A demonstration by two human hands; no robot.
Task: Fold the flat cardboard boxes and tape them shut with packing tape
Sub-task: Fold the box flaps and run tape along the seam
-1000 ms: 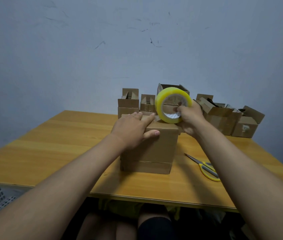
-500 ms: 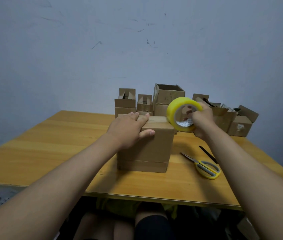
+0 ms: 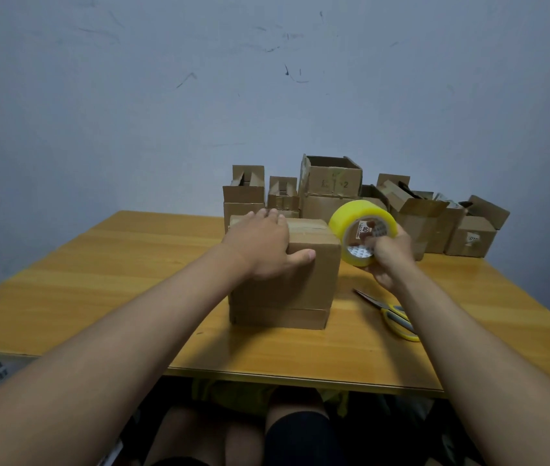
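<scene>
The left hand [image 3: 263, 245] lay flat on the closed brown cardboard box [image 3: 287, 280] on the wooden table [image 3: 132, 264]. The right hand [image 3: 389, 255] gripped the yellow packing-tape roll [image 3: 361, 230] beside it, above yellow-handled scissors [image 3: 391, 314].

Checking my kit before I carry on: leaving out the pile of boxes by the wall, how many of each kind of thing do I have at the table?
cardboard box: 1
tape roll, yellow: 1
scissors, yellow-handled: 1
Total: 3
</scene>
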